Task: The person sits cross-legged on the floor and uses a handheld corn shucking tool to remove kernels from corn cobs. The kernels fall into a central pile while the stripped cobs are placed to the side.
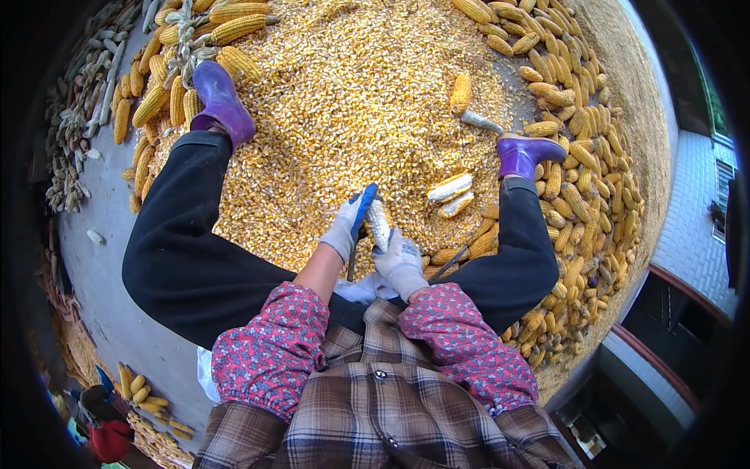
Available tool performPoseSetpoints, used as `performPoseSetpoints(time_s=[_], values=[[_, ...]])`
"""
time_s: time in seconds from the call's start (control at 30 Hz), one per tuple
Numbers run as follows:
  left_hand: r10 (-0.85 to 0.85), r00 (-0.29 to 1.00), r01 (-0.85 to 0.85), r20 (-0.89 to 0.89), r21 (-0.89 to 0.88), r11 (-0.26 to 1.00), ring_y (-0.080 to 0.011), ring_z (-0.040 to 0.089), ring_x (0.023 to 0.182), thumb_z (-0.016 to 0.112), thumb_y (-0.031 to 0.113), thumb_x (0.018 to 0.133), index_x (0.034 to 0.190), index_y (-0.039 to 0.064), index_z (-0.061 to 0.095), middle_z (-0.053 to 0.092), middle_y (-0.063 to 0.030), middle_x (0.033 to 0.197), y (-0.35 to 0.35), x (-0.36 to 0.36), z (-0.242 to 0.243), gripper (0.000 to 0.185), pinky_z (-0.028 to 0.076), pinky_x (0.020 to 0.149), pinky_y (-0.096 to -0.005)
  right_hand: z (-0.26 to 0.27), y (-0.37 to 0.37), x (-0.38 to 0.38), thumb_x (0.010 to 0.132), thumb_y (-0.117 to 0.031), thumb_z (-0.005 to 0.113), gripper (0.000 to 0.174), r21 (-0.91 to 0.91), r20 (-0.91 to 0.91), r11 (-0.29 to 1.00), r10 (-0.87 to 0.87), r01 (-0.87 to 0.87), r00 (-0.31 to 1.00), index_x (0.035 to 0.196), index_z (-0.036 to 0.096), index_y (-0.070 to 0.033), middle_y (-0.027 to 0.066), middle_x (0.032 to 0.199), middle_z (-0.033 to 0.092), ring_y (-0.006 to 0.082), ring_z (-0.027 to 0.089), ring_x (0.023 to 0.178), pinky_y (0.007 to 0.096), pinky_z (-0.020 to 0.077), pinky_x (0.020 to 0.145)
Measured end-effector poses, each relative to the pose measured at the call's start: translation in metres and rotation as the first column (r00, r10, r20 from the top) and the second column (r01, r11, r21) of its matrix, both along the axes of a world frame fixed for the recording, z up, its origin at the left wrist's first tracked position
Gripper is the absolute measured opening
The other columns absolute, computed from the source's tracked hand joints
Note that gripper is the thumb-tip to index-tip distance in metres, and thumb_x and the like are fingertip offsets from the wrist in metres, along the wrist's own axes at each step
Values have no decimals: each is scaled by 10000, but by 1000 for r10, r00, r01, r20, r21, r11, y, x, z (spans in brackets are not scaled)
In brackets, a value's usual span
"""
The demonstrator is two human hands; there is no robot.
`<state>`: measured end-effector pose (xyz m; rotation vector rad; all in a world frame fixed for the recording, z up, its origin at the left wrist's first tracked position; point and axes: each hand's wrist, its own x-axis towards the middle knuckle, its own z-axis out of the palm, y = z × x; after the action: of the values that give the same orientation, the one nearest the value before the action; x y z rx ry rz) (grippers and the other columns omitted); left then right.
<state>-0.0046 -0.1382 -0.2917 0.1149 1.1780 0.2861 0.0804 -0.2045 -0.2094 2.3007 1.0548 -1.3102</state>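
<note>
Both of my hands wear pale knitted gloves with blue-coated palms. A mostly bare, whitish corn cob (378, 225) is between them, tilted, low over a heap of loose kernels (351, 111). My right hand (402, 261) grips the cob's near end. Against its left side is my left hand (345, 221), blue palm side turned to the cob; its far fingers are partly hidden. Two largely stripped cob pieces (449, 189) lie on the kernels to the right. Beneath my hands, a dark bar (351, 267) and a white cloth (364, 288) show in part.
My purple boots (225, 105) rest on either side of the kernels. Unshelled ears (577, 199) are piled at right, more ears (240, 26) at upper left. A yellow ear (460, 94) touches a greyish cob (481, 122). A person in red (108, 437) is at lower left.
</note>
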Motion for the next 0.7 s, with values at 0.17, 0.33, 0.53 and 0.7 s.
performPoseSetpoints(time_s=[0.17,0.33,0.53,0.7], values=[[-64,841,269,-538,313,911,-117,502,544,621,400,755,784,72,631,585,-42,631,-2,13,-3,329,411,512,-296,-26,-1,-27,686,-321,619,476,94,-15,996,-13,14,1000,1059,509,-46,199,947,598,330,581,890,399,451,783],[-176,823,401,-540,334,853,-213,567,517,589,402,766,639,72,651,593,-79,556,-5,3,-17,359,433,527,-339,-10,-4,-20,631,-212,643,354,-18,-309,910,-398,414,864,919,576,-16,181,856,617,296,609,801,378,482,693],[-297,715,593,-633,324,737,-297,584,562,562,423,767,624,27,641,593,-168,588,-1,6,6,429,446,573,-379,6,-11,-24,691,-70,634,128,-141,-507,628,-710,766,489,759,529,-46,49,580,538,131,514,455,280,398,382],[-169,978,181,-126,85,980,-147,423,314,507,415,839,669,11,589,494,-62,470,19,-3,8,445,330,281,-268,69,-47,-4,680,-77,672,248,-21,-684,727,-511,686,520,897,577,-4,40,698,589,110,557,573,243,458,526]])
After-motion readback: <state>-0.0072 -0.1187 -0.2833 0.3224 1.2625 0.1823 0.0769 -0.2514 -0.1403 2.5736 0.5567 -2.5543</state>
